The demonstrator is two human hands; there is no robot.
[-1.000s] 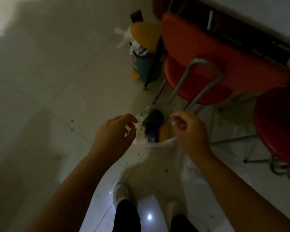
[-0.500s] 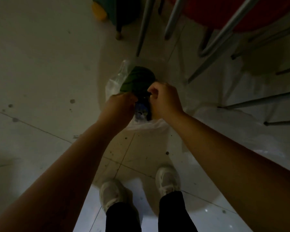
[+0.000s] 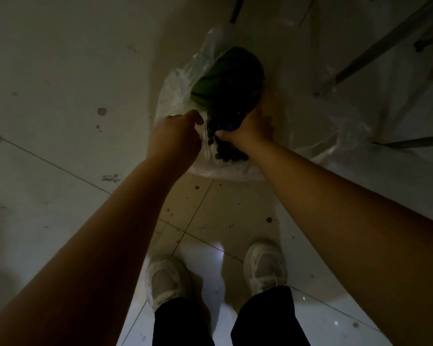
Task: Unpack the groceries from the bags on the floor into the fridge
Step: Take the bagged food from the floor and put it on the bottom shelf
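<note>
I'm at the first step: my left hand [image 3: 175,136] pinches the translucent plastic bag [image 3: 178,96] open on the floor; my right hand [image 3: 248,133] closes around a dark packet [image 3: 225,116] beside the round green melon [image 3: 225,78]. Next, lift it clear.

The room is dim. The floor [image 3: 60,71] is laid with large pale glossy tiles, split by thin dark grout lines [image 3: 48,159] that run diagonally across the view. Dark specks and smudges [image 3: 102,111] dot the tiles, thickest near the middle. A small bright reflection of a light [image 3: 218,247] shines on the near tiles. At the far right, slanted grey metal chair legs [image 3: 385,43] stand on the floor.
</note>
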